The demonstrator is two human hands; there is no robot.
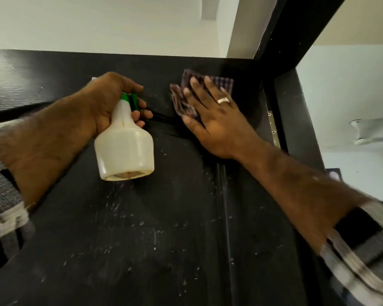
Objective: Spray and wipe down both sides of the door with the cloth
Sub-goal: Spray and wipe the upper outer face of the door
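Pressing a checked cloth (186, 96) flat against the wet black door (164, 217), the right hand (212, 120) keeps fingers straight; the left hand (111, 100) grips a spray bottle (124, 146).

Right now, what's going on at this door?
A person is cleaning a dark door near its top corner on the hinge side. The left hand grips a white spray bottle with a green nozzle, held close to the panel. The right hand presses a checked cloth flat against the door with straight fingers. Spray droplets dot the surface below, not yet wiped.
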